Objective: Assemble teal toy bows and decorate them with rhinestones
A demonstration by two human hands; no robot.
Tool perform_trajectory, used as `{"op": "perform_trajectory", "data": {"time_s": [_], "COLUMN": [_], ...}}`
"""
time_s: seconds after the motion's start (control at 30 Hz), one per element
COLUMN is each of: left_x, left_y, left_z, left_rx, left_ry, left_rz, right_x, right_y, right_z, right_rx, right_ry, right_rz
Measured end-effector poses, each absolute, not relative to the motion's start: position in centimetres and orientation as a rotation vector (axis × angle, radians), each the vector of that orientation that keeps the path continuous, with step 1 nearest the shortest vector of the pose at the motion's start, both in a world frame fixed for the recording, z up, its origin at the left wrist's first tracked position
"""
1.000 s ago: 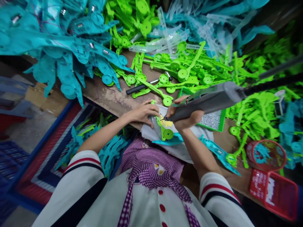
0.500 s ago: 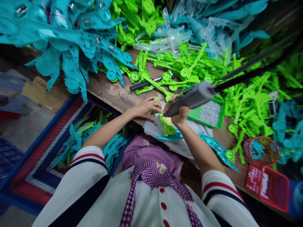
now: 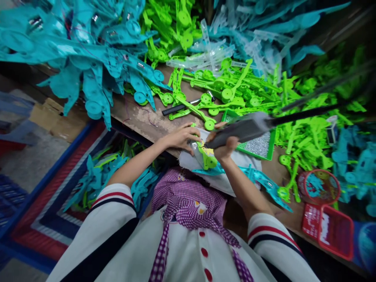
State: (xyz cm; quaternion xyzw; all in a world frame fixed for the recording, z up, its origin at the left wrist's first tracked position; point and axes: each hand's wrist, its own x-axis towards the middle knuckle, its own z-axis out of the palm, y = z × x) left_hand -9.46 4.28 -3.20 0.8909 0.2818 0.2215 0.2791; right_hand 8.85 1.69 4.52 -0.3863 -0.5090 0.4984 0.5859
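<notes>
My right hand (image 3: 225, 148) is wrapped around a grey electric screwdriver (image 3: 242, 129), its cord trailing off to the upper right. The driver's tip points at a green and teal plastic part (image 3: 209, 161) with a yellow patch, lying on a white cloth (image 3: 188, 159). My left hand (image 3: 185, 137) is closed over the far left end of this part, fingers curled on it. What lies directly under the driver's tip is too small to make out. Beside my right forearm lies another teal plastic piece (image 3: 268, 183).
Teal parts (image 3: 88, 51) are heaped at the back left, green parts (image 3: 235, 92) across the back and right. A green tray of small screws (image 3: 258, 144), a hammer (image 3: 188, 103), a round red basket (image 3: 320, 187) and a red box (image 3: 337, 231) share the bench. Below left stands a crate (image 3: 38, 231).
The screwdriver's rear end has swung slightly right and down, lying flatter, with my right hand moving a little right. My left hand still holds the plastic part. The view has shifted slightly.
</notes>
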Motion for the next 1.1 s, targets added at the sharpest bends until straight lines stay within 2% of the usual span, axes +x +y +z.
{"op": "perform_trajectory", "data": {"time_s": [0.17, 0.33, 0.57, 0.8, 1.1], "left_x": [-9.6, -10.4, -5.0, 0.3, -0.1], "left_y": [4.6, 5.1, 2.9, 3.0, 2.9], "left_z": [-4.3, -4.2, 0.4, 0.0, 0.4], "left_rx": [2.382, 2.372, 2.364, 2.151, 2.068], "left_ry": [0.758, 0.766, 0.857, 0.924, 1.018], "left_rz": [0.606, 0.592, 0.603, 0.075, 0.056], "right_x": [13.4, 13.5, 13.1, 18.3, 20.6], "right_y": [-1.1, -2.3, -1.5, -4.5, 5.0], "right_z": [8.2, 9.4, 9.8, 7.3, 5.8], "right_rx": [-0.897, -1.007, -0.941, -1.022, -0.953], "right_ry": [-1.072, -0.935, -0.861, -0.937, -0.964], "right_rz": [0.748, 0.544, 0.500, 0.498, 0.605]}}
